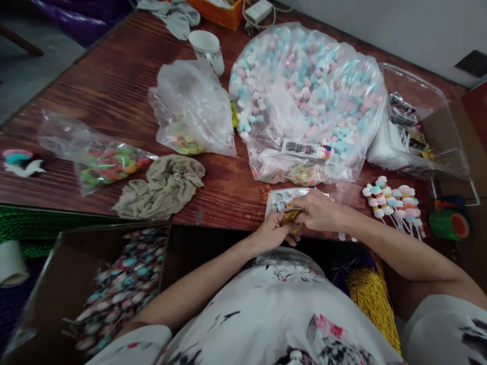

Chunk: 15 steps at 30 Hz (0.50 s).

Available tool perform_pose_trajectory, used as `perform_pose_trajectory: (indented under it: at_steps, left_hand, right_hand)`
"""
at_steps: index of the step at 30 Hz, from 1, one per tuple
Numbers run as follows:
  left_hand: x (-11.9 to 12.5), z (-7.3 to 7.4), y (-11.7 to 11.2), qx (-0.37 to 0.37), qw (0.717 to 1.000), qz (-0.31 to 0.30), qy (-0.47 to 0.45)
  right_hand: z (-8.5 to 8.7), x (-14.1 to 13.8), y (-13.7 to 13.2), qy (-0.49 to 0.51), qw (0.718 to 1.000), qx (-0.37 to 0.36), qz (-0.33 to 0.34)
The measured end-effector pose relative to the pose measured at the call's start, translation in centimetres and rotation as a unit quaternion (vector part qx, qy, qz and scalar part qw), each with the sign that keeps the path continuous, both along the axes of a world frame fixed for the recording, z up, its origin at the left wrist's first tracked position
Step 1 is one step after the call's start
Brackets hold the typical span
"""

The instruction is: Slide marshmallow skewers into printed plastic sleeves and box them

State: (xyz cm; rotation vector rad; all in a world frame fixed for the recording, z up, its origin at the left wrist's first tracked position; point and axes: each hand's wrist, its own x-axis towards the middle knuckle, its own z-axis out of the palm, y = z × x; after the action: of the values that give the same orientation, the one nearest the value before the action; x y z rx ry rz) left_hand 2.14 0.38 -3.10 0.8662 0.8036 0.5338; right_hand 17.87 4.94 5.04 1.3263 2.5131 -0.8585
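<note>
My left hand and my right hand meet at the table's front edge. Both have their fingers closed on a small shiny gold piece, whose exact kind I cannot make out. Just beyond them lies a flat printed plastic packet, partly under the right hand. To the right of my right hand rest several marshmallow skewers with white sticks. Behind the hands bulges a big transparent bag of pink, white and blue marshmallows, with a printed label strip on its front.
Left of the hands lie a crumpled cloth, a bag of gummy rings and another candy bag. A mug stands behind. At right are a plastic bin and green tape. A carton of wrapped sweets sits below left.
</note>
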Motion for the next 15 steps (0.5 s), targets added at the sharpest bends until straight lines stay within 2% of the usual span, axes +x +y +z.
perform_pose_trajectory:
  at_steps: [3, 10, 15]
  left_hand:
    - [0.2, -0.4, 0.1, -0.039, 0.999, 0.026, -0.019]
    - [0.1, -0.8, 0.8, -0.140, 0.981, 0.118, -0.059]
    - [0.0, -1.3, 1.1, -0.239, 0.941, 0.223, -0.091]
  right_hand:
    - [0.1, -1.1, -0.2, -0.092, 0.994, 0.048, 0.031]
    - [-1.4, -3.0, -0.5, -0.128, 0.985, 0.099, 0.056]
    - [-2.0, -4.8, -1.5, -0.144, 0.979, 0.139, 0.035]
